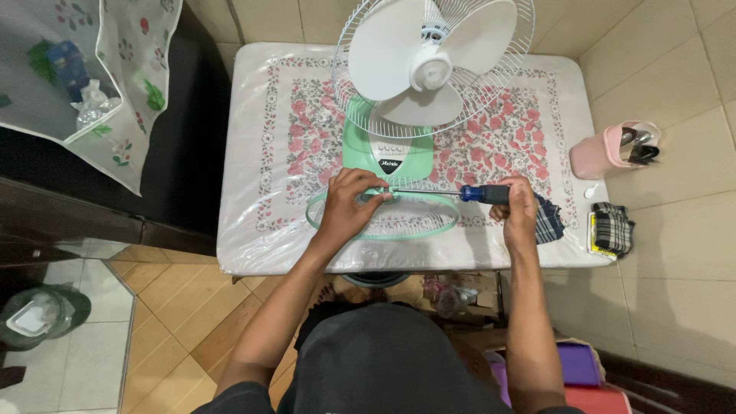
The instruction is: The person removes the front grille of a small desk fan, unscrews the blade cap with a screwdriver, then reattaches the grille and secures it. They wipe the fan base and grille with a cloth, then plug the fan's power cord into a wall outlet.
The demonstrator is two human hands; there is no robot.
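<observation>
A mint-green and white desk fan (399, 146) stands on the table, its rear wire guard and white blades (429, 61) exposed. The front guard (383, 215), wire with a green rim, lies flat near the table's front edge. My left hand (349, 203) rests on that guard's rim and pinches it near the tip of a screwdriver. My right hand (517, 207) grips the blue and black handle of the screwdriver (460, 193), whose shaft lies level and points left toward my left fingers.
The table (253, 153) has a floral cloth under clear plastic. A pink tool cup (609, 149), a checked cloth (613, 226) and a small white bit (590, 192) sit at the right. A dark cabinet (184, 153) stands to the left. Tiled wall behind, wood-pattern floor below.
</observation>
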